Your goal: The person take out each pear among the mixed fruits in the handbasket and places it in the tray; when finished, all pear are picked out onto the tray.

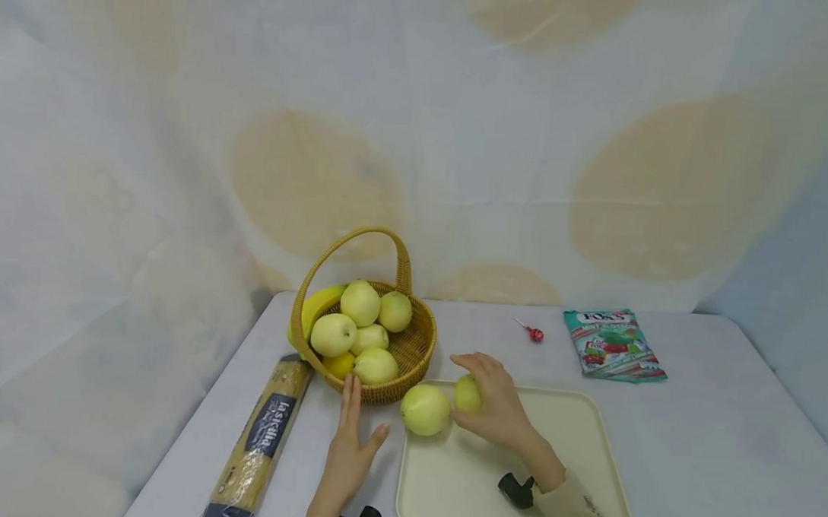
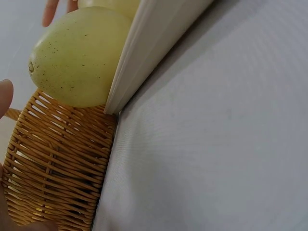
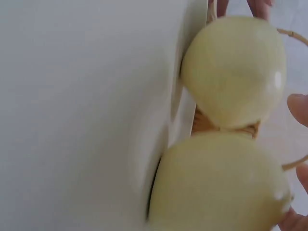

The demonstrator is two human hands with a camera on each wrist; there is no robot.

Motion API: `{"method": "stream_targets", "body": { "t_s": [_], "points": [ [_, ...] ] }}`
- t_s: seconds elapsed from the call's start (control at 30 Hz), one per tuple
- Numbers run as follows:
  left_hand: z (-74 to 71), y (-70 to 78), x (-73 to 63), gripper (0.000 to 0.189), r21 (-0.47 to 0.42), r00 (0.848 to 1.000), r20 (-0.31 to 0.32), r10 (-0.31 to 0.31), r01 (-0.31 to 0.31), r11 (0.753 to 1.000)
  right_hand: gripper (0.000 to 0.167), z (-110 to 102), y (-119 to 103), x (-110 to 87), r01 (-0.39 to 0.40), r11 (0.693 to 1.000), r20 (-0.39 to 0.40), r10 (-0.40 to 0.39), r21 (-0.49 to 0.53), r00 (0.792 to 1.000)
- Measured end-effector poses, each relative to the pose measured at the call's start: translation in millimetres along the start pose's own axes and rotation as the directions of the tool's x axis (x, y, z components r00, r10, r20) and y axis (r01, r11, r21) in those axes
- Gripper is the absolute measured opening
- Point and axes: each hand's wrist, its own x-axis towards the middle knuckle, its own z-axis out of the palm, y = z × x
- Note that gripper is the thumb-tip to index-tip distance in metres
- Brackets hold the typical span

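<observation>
While the right hand [image 1: 496, 406] curls fingers and thumb round a green fruit [image 1: 467, 395] by the far edge of the tray [image 1: 461, 488], a second fruit [image 1: 425, 409] sits just left of it at the corner. Beyond and left of that grip stands the basket [image 1: 389, 394]; nearer to it, the left hand [image 1: 349, 450] holds its fingers straight, thumb apart, contact unclear.

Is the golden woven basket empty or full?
Partly full: pale green round fruits sit inside the golden woven wicker basket, but bare woven bottom shows beside them.
</observation>
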Motion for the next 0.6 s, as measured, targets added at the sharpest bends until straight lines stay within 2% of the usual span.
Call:
{"method": "stream_targets", "body": {
  "t_s": [0.17,0.4,0.5,0.6],
  "points": [
    [-1.0,0.1,-0.8,0.087,-0.008,1.0,-0.005,0.007,-0.007,1.0,0.08,17,-21,8.9,0.04,0.996,-0.085,-0.047,-0.083,0.995],
    [-1.8,-0.5,-1.2,0.087,0.001,1.0,-0.013,0.005,-0.005,1.0,0.087,37,-48,25.2,0.118,0.975,-0.127,-0.143,-0.191,0.982],
    [-1.3,-1.1,-0.5,0.087,0.007,1.0,-0.012,0.016,-0.016,1.0,0.088,46,-53,30.6,0.154,0.969,-0.131,-0.181,-0.192,0.975],
    [-1.1,-1.9,0.5,0.087,0.014,1.0,-0.003,0.017,-0.017,1.0,0.085,54,-58,34.6,0.159,0.977,-0.112,-0.176,-0.142,0.978]
  ]
}}
